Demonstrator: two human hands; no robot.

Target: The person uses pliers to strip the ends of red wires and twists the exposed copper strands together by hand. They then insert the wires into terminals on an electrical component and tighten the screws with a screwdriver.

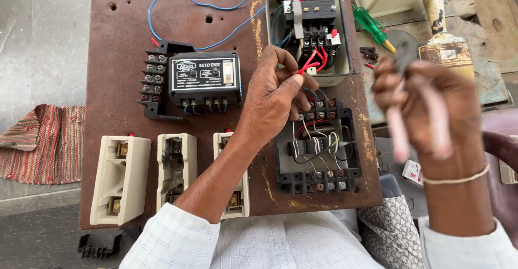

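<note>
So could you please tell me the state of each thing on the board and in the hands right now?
Left hand: pinching a red wire.
Right hand: raised, gripping pink-handled pliers, blurred.
Starter box: cover off, wiring exposed.
Black control unit: closed, blue wires attached.
Fuse holders: three, open.
Black terminal frame: open, wires showing.
Screwdriver: lying unused.

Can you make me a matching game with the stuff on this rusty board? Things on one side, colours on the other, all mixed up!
Things:
1. screwdriver handle
2. plier grips in the right hand
3. wires pinched by the left hand
4. fuse holders

Colours:
A. cream
B. red
C. green
D. pink

Pairs: 1-C, 2-D, 3-B, 4-A
</note>
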